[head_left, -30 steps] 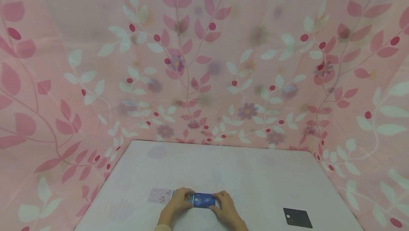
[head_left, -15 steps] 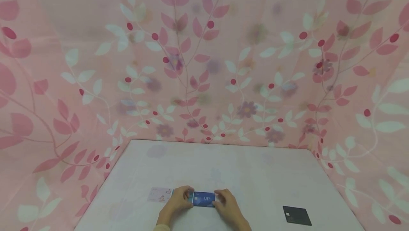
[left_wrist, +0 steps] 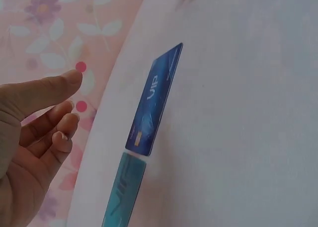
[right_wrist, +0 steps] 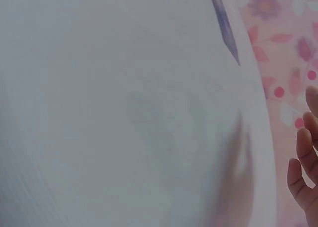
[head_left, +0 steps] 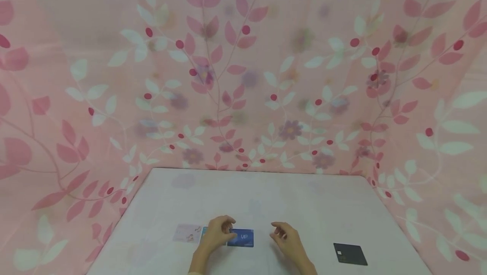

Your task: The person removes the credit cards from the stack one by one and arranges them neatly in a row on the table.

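Observation:
A dark blue VIP card (head_left: 243,237) lies flat on the white table, its chip end toward a teal VIP card (left_wrist: 124,189). In the left wrist view a narrow gap separates the two cards. My left hand (head_left: 217,235) hovers over the place where they meet, hiding most of the teal card in the head view; its fingers are loosely bent and hold nothing. To the right of the blue card, my right hand (head_left: 288,241) is lifted off it, fingers loosely curved around nothing. A pale pink card (head_left: 187,233) with small figures lies left of the teal one.
A black card (head_left: 350,254) with a chip lies apart at the right of the white table (head_left: 304,203). Pink floral cloth (head_left: 247,76) hangs behind the table and along both sides.
Both hands have let go of the blue card. The right hand has moved away to the right, and the left has lifted slightly. The cards stay in their row.

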Available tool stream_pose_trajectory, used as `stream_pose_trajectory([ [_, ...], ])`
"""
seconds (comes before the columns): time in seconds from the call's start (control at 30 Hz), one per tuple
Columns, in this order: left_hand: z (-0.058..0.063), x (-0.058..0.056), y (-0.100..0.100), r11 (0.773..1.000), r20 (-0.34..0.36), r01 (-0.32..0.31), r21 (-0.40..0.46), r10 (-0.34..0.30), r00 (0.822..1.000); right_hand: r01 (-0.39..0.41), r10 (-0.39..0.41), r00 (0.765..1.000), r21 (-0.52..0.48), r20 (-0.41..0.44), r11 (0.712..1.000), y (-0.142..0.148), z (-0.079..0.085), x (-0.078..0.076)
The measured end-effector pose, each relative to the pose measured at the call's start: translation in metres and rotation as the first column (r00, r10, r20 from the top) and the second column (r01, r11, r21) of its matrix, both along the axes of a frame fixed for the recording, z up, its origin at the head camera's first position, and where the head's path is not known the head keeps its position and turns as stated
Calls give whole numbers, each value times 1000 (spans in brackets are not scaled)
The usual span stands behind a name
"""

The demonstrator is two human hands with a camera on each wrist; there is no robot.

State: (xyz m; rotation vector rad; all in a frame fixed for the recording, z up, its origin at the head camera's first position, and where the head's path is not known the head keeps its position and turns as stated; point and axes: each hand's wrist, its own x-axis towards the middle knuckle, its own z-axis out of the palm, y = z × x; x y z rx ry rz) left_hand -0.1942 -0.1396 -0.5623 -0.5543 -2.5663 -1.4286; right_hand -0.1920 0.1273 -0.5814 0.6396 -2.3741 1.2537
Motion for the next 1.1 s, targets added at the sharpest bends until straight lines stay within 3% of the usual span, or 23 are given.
stream_pose_trajectory([
  [0.17, 7, -1, 15, 998, 25, 52, 41, -53, 998, 30, -29, 999, 21, -14, 999, 11, 8, 1],
  [0.37, 8, -6, 38, 994, 45, 95, 59, -98, 994, 80, -81, 994, 13, 78, 997, 22, 11, 3],
  [0.67, 6, -13, 87, 987, 111, 136, 91, -145, 983, 213, -216, 960, 37, 176, 976, 45, 14, 7],
  [0.9, 8, -18, 111, 981, 77, 160, 107, -169, 983, 231, -231, 970, 6, 76, 973, 61, 5, 11],
  [1.1, 10, -22, 135, 977, 69, 183, 111, -191, 979, 272, -272, 962, 1, 8, 962, 77, -4, 14],
])
